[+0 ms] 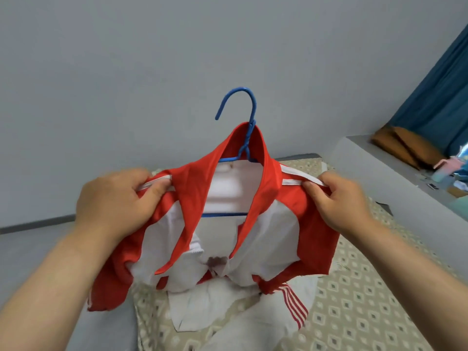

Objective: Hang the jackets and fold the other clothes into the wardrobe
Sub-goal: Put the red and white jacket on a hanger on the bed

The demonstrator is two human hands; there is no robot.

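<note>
- Grey wall (126, 72) fills the far side, with a blue curtain (440, 79) at the far right and a patterned bed cover (354, 300) below.
- A red-and-white jacket (192, 191) is held up over the bed on a blue hanger (249, 134), front open and facing the person.
- Left hand (116, 198) pinches the jacket's left shoulder seam. Right hand (339, 201) pinches the right one, fingers curled round the cloth.
- The shoulder line, the long axis, runs left to right between the hands, both equally near it.
- The hook stands upright above the collar, its open end curving left, free of both hands.
- The hem sags onto a white garment (253, 320) on the bed.
- No wardrobe or rail is in view, so I judge one hand must move to the hook before hanging.
</note>
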